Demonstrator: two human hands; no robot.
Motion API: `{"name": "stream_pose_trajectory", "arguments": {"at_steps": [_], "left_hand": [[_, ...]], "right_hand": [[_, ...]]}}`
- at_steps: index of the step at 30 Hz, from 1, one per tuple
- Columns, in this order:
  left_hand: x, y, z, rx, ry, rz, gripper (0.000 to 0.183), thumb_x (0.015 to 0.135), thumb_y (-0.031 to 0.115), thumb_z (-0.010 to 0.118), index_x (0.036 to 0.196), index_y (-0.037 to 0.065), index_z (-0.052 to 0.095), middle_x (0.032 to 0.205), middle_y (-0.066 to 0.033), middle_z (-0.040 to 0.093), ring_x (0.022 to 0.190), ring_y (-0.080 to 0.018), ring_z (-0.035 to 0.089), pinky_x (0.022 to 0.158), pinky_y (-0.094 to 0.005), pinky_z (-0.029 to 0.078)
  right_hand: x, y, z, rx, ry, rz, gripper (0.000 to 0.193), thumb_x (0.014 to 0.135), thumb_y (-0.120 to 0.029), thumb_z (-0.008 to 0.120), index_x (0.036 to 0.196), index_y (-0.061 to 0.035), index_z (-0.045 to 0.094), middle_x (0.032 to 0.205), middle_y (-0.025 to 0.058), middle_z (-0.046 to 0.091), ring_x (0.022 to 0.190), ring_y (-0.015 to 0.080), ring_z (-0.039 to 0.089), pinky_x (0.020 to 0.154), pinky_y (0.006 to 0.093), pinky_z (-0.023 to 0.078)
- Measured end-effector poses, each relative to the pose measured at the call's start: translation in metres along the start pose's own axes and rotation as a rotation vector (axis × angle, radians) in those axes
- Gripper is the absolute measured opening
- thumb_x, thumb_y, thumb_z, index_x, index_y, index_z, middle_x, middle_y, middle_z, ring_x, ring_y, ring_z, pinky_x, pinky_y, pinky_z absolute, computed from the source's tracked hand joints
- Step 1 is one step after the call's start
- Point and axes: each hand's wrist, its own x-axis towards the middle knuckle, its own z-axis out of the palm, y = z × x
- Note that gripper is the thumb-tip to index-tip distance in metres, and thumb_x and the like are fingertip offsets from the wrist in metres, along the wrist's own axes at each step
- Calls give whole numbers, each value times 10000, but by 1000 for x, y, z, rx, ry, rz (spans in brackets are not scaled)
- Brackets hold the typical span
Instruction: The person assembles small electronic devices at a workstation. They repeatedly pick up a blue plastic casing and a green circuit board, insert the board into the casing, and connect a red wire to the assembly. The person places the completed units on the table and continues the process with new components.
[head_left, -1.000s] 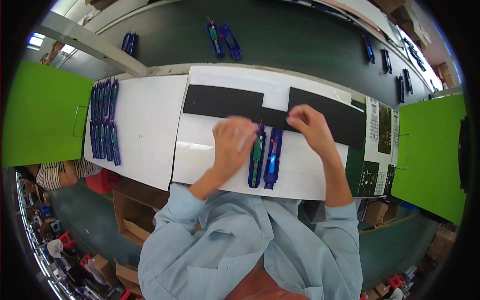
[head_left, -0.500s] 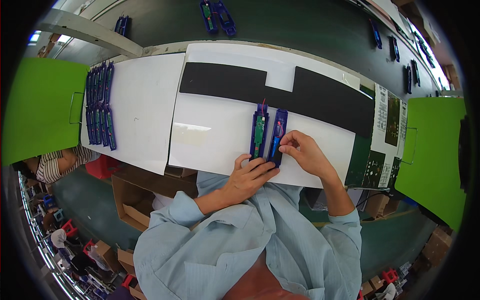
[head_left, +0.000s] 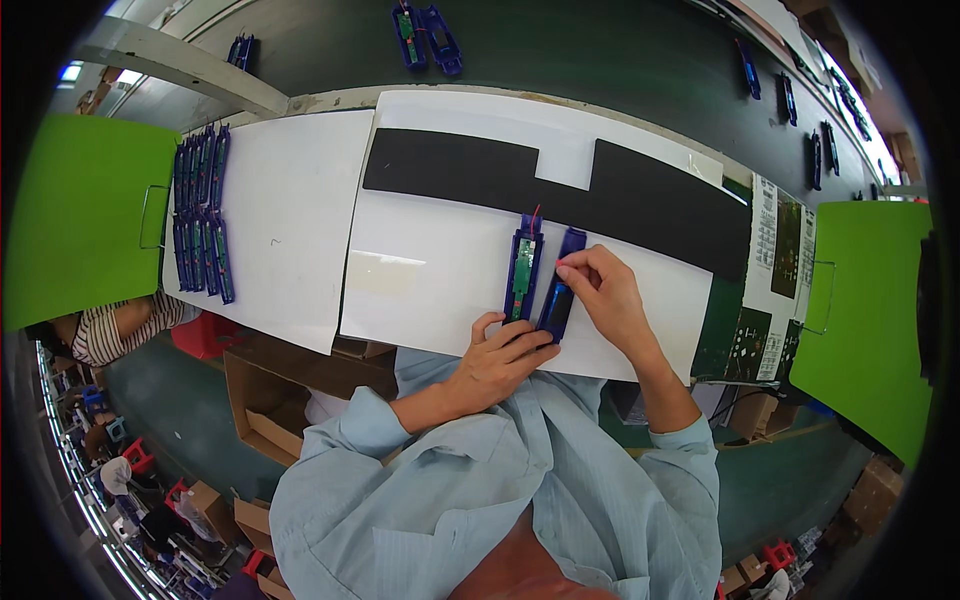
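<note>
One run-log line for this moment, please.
Left blue shell: green circuit board inside, red wire at far end | Right blue shell: alongside | Left hand: across both near ends | Right hand: at right shell's upper half

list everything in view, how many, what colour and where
board-bearing housing half: one, blue, worktop centre
other housing half: one, blue, right of it
red piece: one, red, on other half
mat: one, black, across worktop
row housings: about eight, blue, at left
far housings: several, blue, dark bench
side panels: two, green, left and right
boxes: several, brown, below
stools: several, red, below
co-worker's top: one, striped, left
left hand: one, blue sleeve, on both halves
right hand: one, blue sleeve, pinching red piece
</note>
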Motion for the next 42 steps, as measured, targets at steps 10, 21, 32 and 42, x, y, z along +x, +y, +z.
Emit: {"name": "stream_pose_trajectory", "arguments": {"at_steps": [10,21,32,42], "left_hand": [[79,-38,-37,-26,193,-201,237,940,176,787,1175,155,771,1182,-13,652,1183,-239,536,1055,-448,321],[67,-30,-23,-116,188,-255,128,928,141,790,1034,113,726,1144,-26,639,1149,-254,539,1035,-453,326],[27,-7,-15,195,285,-372,289,852,114,850,1119,117,740,1173,-33,631,1144,-266,536,1030,-461,330],[19,-25,-10,247,148,-172,150,908,100,766,1050,88,717,1154,-25,628,1140,-235,568,1027,-439,347]], "right_hand": [[-10,-21,8,-35,-32,-45,95,951,-43,798,1021,-1,750,909,66,641,726,164,622,664,309,509],[-17,1,17,192,-50,38,69,960,-22,781,1024,-8,761,989,48,628,854,139,628,741,292,509],[-16,-6,29,-102,58,-296,140,887,-4,799,1006,-37,732,1214,89,634,1086,284,594,913,378,524],[1,-13,30,-337,-200,-560,132,870,14,756,983,-22,698,1281,76,660,1121,310,604,948,413,546]]}}
